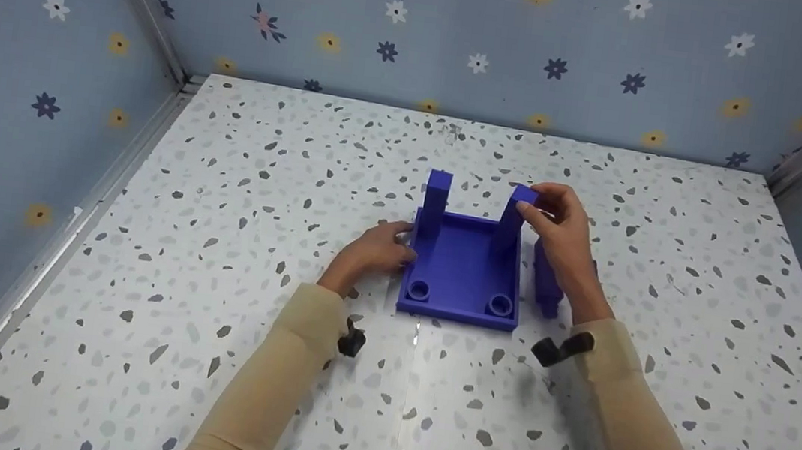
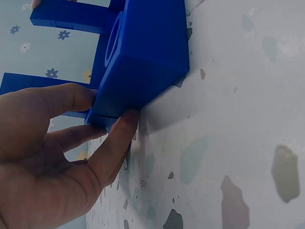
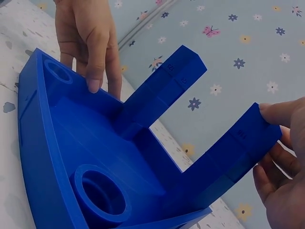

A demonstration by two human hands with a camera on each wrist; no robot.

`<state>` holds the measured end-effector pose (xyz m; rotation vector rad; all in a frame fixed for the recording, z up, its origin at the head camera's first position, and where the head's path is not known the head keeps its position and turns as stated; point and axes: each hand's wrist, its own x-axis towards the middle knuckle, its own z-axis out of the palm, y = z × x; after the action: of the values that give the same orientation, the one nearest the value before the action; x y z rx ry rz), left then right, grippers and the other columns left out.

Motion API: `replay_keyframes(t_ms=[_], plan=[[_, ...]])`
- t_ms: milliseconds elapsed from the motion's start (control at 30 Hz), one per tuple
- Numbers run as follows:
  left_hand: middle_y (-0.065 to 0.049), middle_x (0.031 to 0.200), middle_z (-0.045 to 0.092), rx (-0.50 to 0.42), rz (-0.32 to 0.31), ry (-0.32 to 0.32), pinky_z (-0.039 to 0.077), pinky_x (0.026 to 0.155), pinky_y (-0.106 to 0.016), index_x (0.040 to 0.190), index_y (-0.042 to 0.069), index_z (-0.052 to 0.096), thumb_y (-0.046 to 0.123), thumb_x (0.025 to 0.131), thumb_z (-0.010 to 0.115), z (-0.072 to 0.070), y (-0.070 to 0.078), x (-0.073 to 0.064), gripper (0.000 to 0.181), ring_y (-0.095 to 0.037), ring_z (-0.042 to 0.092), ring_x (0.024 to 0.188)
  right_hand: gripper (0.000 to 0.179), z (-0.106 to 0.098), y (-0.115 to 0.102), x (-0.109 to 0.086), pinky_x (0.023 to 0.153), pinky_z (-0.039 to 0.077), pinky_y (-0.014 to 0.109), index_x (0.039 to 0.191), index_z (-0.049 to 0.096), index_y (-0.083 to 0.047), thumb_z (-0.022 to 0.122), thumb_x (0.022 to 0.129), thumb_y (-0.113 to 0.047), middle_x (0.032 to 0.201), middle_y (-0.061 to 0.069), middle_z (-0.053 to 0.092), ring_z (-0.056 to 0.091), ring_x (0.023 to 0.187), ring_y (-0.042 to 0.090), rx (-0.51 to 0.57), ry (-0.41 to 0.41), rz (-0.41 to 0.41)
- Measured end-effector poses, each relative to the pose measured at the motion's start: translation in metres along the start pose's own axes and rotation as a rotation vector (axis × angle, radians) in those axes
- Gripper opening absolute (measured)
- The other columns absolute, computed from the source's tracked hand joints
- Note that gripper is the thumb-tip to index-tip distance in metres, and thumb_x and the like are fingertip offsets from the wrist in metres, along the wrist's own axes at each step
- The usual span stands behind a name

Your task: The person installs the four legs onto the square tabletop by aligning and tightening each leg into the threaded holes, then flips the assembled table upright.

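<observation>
A blue-purple square tabletop with a raised rim lies underside up. Two square legs stand at its far corners, the left leg and the right leg. Round sockets at the two near corners hold no leg. My left hand grips the tabletop's left wall, thumb on the inner side and fingers outside, as the right wrist view shows. With thumb and fingers, my right hand holds the top of the right leg. The left wrist view shows left fingertips against the wall's outer face.
Loose blue-purple pieces lie right of the tabletop, partly hidden under my right hand and wrist. The speckled white table is bordered by flower-patterned panels at the back and both sides.
</observation>
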<state>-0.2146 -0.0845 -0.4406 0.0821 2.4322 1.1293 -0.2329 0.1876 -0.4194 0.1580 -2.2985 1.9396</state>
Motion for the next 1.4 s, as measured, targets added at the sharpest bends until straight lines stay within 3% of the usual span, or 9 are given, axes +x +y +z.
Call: replay_keyframes(t_ms=[167,300,533,800,1000,1167,1400], plan=[[-0.016,0.136,0.052,-0.006,-0.003,-0.004,0.039,0.106,-0.042,0.147,0.010,0.037,0.017,0.086,0.056,0.000,0.000,-0.001,0.064,-0.027,0.050,0.118,0.040,0.000,-0.001,0.000,0.087,0.046,0.025,0.119,0.055,-0.007,0.070,0.087,-0.025,0.112,0.001,0.057,0.054,0.106,0.016,-0.012,0.001,0.004],[-0.015,0.134,0.053,-0.005,-0.008,0.000,0.039,0.105,-0.042,0.147,0.011,0.037,0.017,0.086,0.056,0.000,0.001,-0.001,0.064,-0.027,0.050,0.117,0.034,0.001,0.000,0.001,0.091,0.044,0.028,0.120,0.055,-0.007,0.061,0.093,-0.027,0.111,0.001,0.056,0.053,0.104,0.014,-0.014,0.013,-0.008],[-0.015,0.138,0.050,-0.010,-0.009,0.002,0.038,0.107,-0.043,0.147,0.012,0.037,0.018,0.086,0.057,0.001,0.001,-0.001,0.065,-0.028,0.049,0.121,0.031,0.002,0.000,0.005,0.099,0.041,0.033,0.124,0.053,0.001,0.048,0.099,-0.015,0.112,0.002,0.056,0.054,0.105,0.014,0.082,0.003,0.023],[-0.015,0.135,0.053,-0.015,-0.009,0.004,0.039,0.104,-0.042,0.147,0.011,0.037,0.018,0.086,0.057,0.000,0.002,-0.003,0.065,-0.027,0.050,0.116,0.034,0.001,-0.004,0.012,0.099,0.044,0.027,0.128,0.050,0.008,0.042,0.097,-0.002,0.123,0.011,0.055,0.056,0.110,0.014,0.234,-0.107,0.032],[-0.015,0.133,0.054,0.005,-0.001,-0.004,0.040,0.104,-0.040,0.147,0.010,0.037,0.017,0.085,0.055,-0.001,0.002,-0.001,0.065,-0.026,0.051,0.114,0.038,0.002,-0.005,0.014,0.099,0.044,0.025,0.131,0.051,0.007,0.035,0.098,-0.002,0.120,0.009,0.062,0.057,0.116,0.017,0.274,-0.185,0.045],[-0.015,0.137,0.051,0.019,-0.008,-0.003,0.038,0.106,-0.041,0.147,0.009,0.037,0.018,0.086,0.055,-0.002,0.002,0.000,0.064,-0.027,0.049,0.117,0.038,0.002,-0.005,0.014,0.101,0.043,0.026,0.130,0.051,0.009,0.035,0.098,-0.002,0.116,0.008,0.063,0.057,0.116,0.019,0.299,-0.208,0.041],[-0.015,0.140,0.049,0.022,0.001,-0.001,0.037,0.108,-0.041,0.147,0.010,0.038,0.019,0.087,0.056,-0.001,0.001,0.000,0.063,-0.027,0.048,0.120,0.034,0.001,-0.004,0.011,0.091,0.046,0.024,0.128,0.049,0.009,0.043,0.097,-0.002,0.121,0.012,0.057,0.056,0.106,0.014,0.307,-0.185,0.040]])
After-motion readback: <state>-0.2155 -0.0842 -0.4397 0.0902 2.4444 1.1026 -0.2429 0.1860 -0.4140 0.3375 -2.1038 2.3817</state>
